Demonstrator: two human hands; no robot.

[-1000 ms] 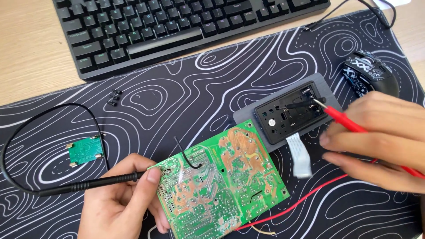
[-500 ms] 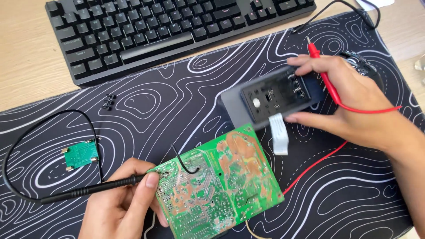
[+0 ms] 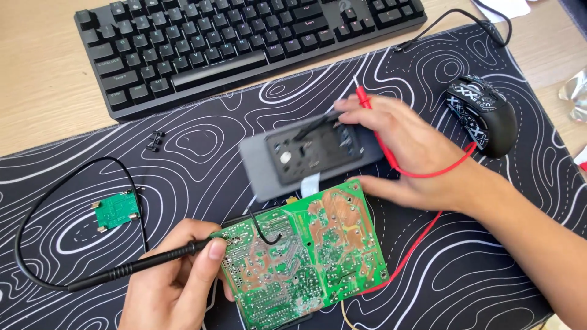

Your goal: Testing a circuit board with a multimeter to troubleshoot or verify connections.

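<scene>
My left hand (image 3: 171, 284) pinches a black test probe (image 3: 147, 264) and presses its tip on the left edge of a large green circuit board (image 3: 306, 260) that lies solder side up. My right hand (image 3: 416, 153) grips the right end of a grey case with a black inner panel (image 3: 306, 156), thumb under and fingers on top. The case is blurred. A red probe (image 3: 365, 99) is tucked between the fingers of that hand, and its red lead (image 3: 422, 241) runs over the hand and down to the board.
A black keyboard (image 3: 232, 43) lies at the back and a patterned black mouse (image 3: 483, 113) at the right. A small green board (image 3: 115, 211) with a looped black lead sits at the left. Tiny black parts (image 3: 157, 140) rest on the black-and-white desk mat (image 3: 489, 263).
My right hand, with the red probe in it, took hold of the grey case and slid it left, towards the big board. My left hand and the black probe stayed put.
</scene>
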